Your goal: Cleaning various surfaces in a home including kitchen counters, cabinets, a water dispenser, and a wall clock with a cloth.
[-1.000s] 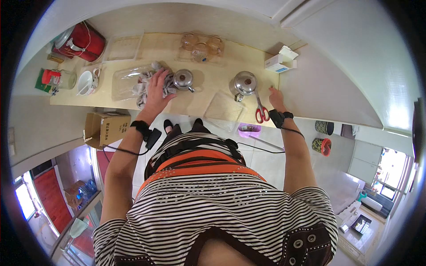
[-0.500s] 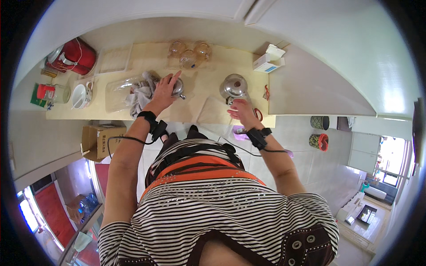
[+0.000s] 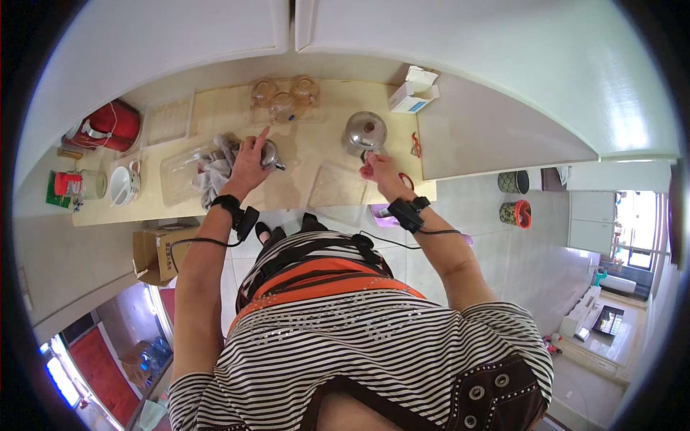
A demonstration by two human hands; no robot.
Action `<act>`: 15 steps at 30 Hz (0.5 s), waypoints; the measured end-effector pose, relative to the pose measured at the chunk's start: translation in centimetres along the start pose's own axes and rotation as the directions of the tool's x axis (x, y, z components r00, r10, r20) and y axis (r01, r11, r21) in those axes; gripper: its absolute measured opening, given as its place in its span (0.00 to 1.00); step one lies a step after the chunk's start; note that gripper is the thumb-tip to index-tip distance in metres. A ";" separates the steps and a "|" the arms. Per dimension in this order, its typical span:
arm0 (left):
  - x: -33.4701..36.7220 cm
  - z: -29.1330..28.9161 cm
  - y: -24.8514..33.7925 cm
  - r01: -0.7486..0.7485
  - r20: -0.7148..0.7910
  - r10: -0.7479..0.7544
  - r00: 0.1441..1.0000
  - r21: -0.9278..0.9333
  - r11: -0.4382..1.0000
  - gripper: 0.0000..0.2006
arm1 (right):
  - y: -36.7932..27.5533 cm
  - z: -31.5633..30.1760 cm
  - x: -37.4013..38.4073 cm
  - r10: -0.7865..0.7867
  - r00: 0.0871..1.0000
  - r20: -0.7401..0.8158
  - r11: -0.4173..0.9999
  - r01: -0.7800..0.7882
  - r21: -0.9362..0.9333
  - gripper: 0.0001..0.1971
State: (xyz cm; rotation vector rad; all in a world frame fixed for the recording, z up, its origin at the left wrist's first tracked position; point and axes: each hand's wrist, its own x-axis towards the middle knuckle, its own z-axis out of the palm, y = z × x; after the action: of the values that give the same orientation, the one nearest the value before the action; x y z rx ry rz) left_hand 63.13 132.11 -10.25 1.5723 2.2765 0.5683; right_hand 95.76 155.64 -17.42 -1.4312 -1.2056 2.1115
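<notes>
The larger metal pot [image 3: 366,131] stands toward the right part of the surface [image 3: 309,136], and the right hand [image 3: 382,174] is at its handle, fingers curled inward; whether they pinch the handle or only touch it, I cannot tell. The left hand [image 3: 248,167] lies over the near side of the smaller metal pot [image 3: 270,154], fingers loosely spread and one finger pointing past it; its grip cannot be made out either.

If the larger pot were pulled by the handle alone, the one-sided hold could tip it and let its lid slide. The scissors [image 3: 407,182] lie right under the right wrist, so a low sweep of that arm could catch them and knock them off the front edge. The clear flat tray [image 3: 338,188] seems to overhang that same edge, and a brush of a sleeveless forearm or wrist cable could drop it. On the left, the grey cloth [image 3: 214,172] is bunched beside the left hand and could snag the smaller pot.

The left hand covers much of the smaller pot, and the right hand and wrist cover most of the scissors. The small red item [image 3: 416,145] near the right end is too small to identify. The pots' insides are out of sight, so nothing shows whether they hold anything
</notes>
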 end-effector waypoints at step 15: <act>0.1 -1.8 3.0 -0.014 -0.111 0.005 0.994 -0.078 0.997 0.54 | -10.6 -1.3 13.6 -0.041 0.998 -0.051 0.986 0.032 -0.165 0.16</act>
State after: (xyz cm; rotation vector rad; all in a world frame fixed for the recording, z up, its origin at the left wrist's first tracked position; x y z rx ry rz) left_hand 64.71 132.86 -7.25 1.5507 2.2967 0.7567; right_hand 88.83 171.52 -17.51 -1.5122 -1.4014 1.9755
